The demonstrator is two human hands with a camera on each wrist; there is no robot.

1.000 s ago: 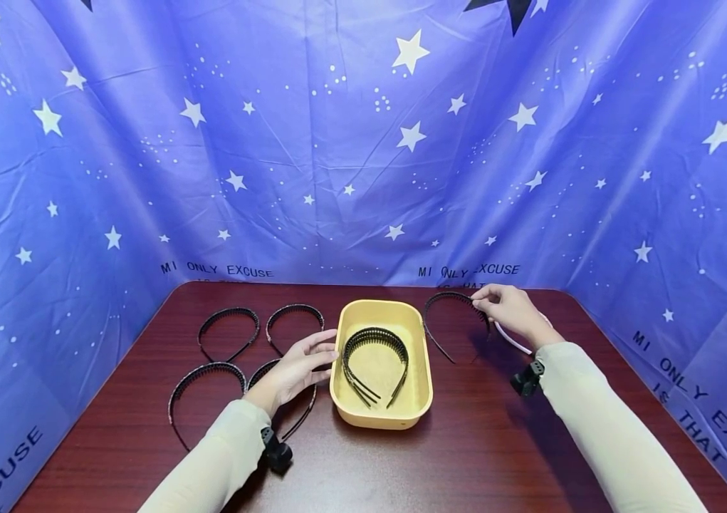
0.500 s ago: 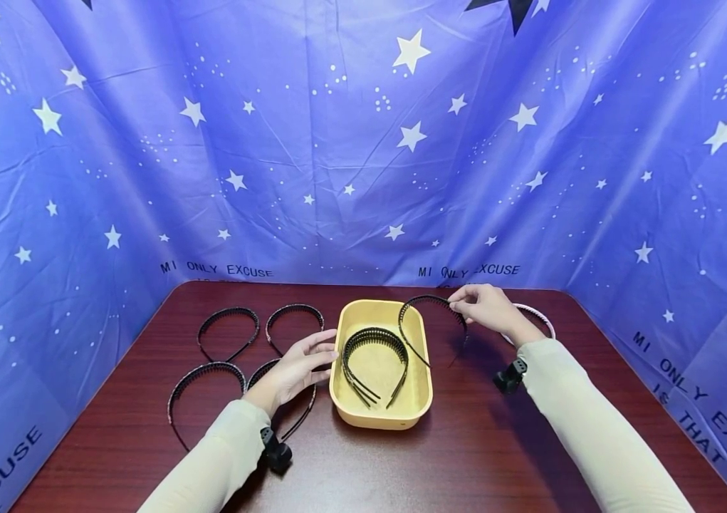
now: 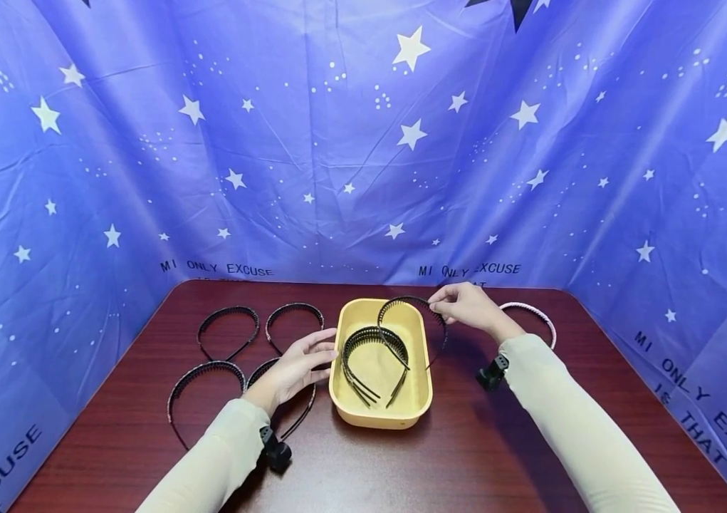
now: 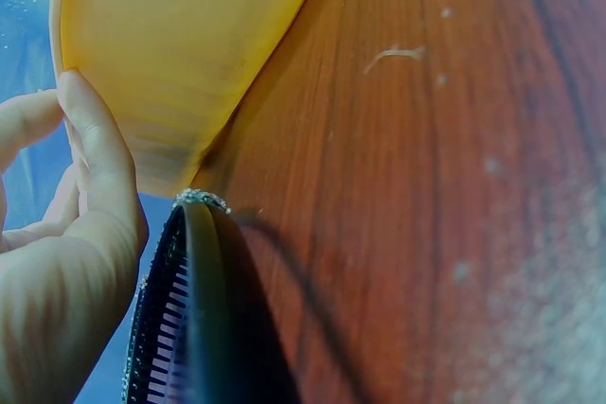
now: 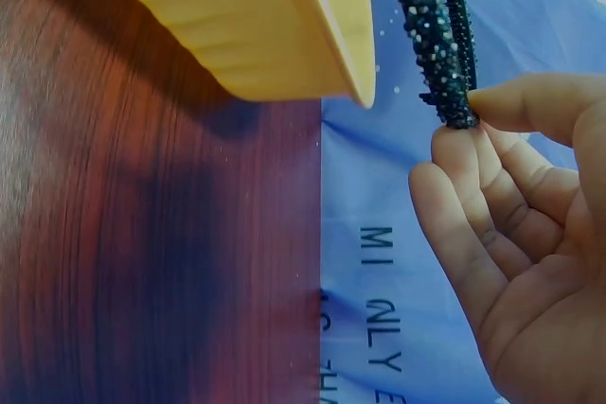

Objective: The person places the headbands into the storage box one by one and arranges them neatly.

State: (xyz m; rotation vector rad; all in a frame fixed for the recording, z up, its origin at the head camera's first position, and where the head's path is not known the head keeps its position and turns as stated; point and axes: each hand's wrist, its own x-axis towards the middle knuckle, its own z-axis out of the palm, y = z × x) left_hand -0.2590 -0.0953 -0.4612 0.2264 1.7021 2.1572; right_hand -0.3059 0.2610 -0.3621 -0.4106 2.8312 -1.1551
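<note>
A yellow bin (image 3: 381, 419) stands mid-table with several black toothed headbands (image 3: 372, 333) nested inside it. My right hand (image 3: 468, 308) pinches one side of another black headband (image 5: 434, 35) between thumb and fingertips; dark sparkly beads cover its outside in the right wrist view. This headband is tilted over the bin's far right part, and its left leg overlaps the nested ones in the head view. My left hand (image 3: 299, 367) has its fingers extended, with fingertips at the bin's left rim, seen close in the left wrist view.
Several black headbands (image 3: 228, 311) lie on the left of the dark red wooden table (image 3: 453, 456), one partly hidden by my left hand. A pink-and-white headband (image 3: 537, 311) lies at right, behind my right wrist. A blue star-patterned cloth (image 3: 350, 142) surrounds the table.
My right hand has moved left with the black headband, from the table at the right to over the bin. The pink-and-white headband has come more into view. My left hand has stayed put.
</note>
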